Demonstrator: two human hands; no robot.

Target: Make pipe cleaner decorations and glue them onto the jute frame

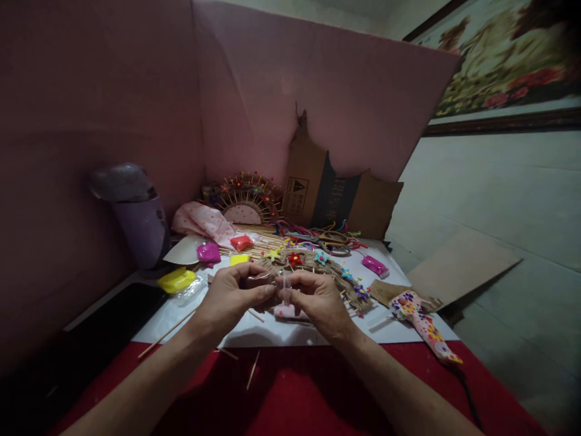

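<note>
A small clear plastic wrapper [285, 284] is pinched between my two hands over the white board [218, 332]. My left hand [233, 290] closes on its left side, thumb against fingertips. On the other side my right hand [321, 303] grips it with thumb and fingers. Whether anything is inside the wrapper, I cannot tell. Just behind the hands lies a twine-wrapped arch [313, 260] with a red flower [295, 259], a turquoise flower [321, 257] and other coloured flowers on it. My fingers partly hide this arch.
A flower-patterned glue gun [420, 321] lies at right, its cord trailing forward. Yellow clay [177, 280], magenta clay [374, 266] and red clay [241, 242] packets surround the work. Scissors [333, 242] and sticks lie behind; torn cardboard [340, 194] stands at the back. A purple container [140, 224] is left.
</note>
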